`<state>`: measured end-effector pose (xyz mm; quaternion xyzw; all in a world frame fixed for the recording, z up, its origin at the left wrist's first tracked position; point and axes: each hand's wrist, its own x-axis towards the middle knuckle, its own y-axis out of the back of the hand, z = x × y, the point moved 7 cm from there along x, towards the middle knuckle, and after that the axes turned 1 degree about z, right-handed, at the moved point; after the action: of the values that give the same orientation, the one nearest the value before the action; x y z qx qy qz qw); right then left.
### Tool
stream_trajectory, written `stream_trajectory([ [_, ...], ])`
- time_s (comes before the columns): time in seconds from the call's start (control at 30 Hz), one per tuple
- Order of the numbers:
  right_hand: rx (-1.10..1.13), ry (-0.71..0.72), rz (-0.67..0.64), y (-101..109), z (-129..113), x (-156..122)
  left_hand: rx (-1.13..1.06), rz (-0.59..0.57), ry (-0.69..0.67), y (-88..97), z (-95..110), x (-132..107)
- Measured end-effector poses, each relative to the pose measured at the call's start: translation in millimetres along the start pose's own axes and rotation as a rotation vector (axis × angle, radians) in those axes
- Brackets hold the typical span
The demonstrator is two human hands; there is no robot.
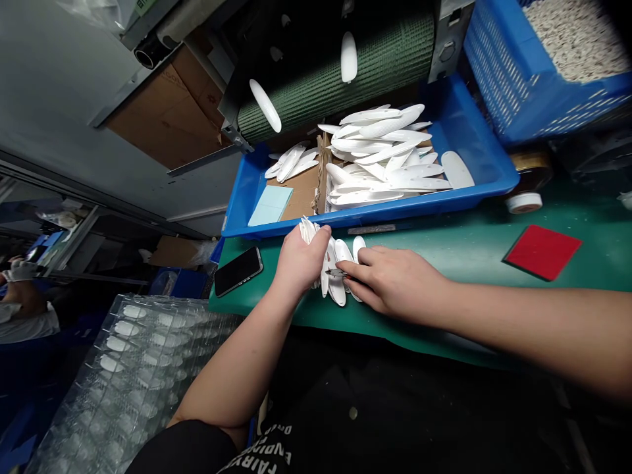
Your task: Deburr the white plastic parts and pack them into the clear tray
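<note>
My left hand (302, 260) is closed around a bundle of slim white oval plastic pieces (310, 230), whose ends stick out above the thumb. Several more white oval pieces (338, 289) lie side by side on the green mat between my hands. My right hand (395, 280) reaches in from the right over these pieces. Its fingers are closed on a small pointed metal tool (336, 272), partly hidden, so its exact kind does not show. The tool's tip is over one of the pieces, near my left hand.
A blue tray (380, 214) behind my hands holds many white pieces, split by cardboard. Above it is a green conveyor belt (395, 59) with white pieces. A phone (239, 271), a red pad (543, 252) and stacked clear blister trays (143, 368) are around. A person's gloved hand (20, 270) shows far left.
</note>
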<state>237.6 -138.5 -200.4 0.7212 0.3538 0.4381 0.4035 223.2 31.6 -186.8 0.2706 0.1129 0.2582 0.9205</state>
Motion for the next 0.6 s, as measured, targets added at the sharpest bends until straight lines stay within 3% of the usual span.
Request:
stream_trajectory([
  [0.27,0.173,-0.107,0.078,6,16,2,-0.113,-0.040,0.027,-1.9,-10,2],
  [0.4,0.173,-0.142,0.079,5,22,1,0.002,-0.053,0.013,-0.5,-7,4],
  [0.6,0.168,-0.170,0.075,7,26,2,0.209,0.017,-0.020,9.9,-4,1],
])
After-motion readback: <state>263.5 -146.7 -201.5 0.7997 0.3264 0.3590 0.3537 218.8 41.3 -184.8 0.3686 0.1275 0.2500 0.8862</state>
